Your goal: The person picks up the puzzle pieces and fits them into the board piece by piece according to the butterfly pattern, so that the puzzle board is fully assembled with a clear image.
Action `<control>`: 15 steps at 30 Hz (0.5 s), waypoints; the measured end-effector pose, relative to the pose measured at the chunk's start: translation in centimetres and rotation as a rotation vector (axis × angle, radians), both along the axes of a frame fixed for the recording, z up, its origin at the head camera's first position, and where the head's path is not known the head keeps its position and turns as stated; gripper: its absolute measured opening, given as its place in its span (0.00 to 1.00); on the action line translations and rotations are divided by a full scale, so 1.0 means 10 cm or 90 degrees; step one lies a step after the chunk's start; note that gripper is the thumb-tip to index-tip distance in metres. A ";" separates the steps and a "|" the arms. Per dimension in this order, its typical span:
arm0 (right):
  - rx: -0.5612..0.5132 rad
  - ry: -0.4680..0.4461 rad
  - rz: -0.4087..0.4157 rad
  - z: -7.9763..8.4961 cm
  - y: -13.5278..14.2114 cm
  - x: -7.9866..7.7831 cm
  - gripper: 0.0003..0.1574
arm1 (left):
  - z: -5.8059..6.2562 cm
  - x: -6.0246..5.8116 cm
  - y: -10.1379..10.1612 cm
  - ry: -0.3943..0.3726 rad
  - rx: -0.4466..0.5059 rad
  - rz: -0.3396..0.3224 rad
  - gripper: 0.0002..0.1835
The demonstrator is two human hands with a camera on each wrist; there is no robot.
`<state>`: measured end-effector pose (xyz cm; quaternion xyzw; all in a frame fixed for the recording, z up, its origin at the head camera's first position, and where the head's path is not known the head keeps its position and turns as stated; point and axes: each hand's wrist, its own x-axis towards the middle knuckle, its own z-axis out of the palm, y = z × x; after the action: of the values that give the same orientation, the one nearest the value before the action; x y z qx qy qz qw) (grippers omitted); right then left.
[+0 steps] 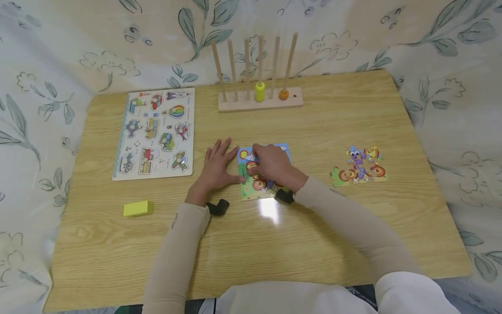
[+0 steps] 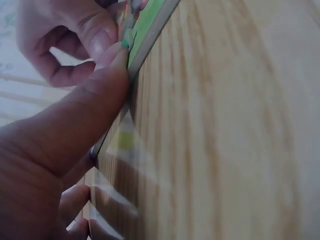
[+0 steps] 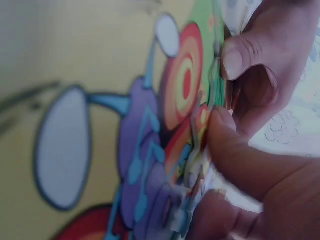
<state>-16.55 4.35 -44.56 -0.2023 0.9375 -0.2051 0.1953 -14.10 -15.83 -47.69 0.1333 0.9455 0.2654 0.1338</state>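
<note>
A colourful jigsaw puzzle board [image 1: 246, 192] with a sun, green ground and a cartoon butterfly lies at the middle of the table. My left hand [image 1: 215, 170] lies flat to its left with fingers spread, the thumb touching the board's left edge. Over the board, my right hand [image 1: 273, 163] has its fingers curled and pinches a jigsaw piece [image 3: 200, 122] between thumb and fingers, close to the left thumb. The hand hides much of the picture. The butterfly's purple body [image 3: 140, 145] shows large in the right wrist view.
Joined jigsaw pieces [image 1: 357, 163] lie to the right. A peg puzzle board [image 1: 161, 135] with vehicle pictures is at the back left, a yellow block [image 1: 138, 208] in front of it. Behind stands a wooden peg rack [image 1: 235, 104] with yellow and orange beads.
</note>
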 end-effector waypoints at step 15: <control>0.000 -0.047 -0.083 -0.06 0.06 -0.06 0.24 | 0.02 -0.03 0.06 -0.011 0.035 -0.005 0.51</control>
<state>-17.11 4.92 -45.19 -0.1332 0.9407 -0.2247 0.2164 -14.37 -15.19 -47.48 0.1384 0.9361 0.2920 0.1390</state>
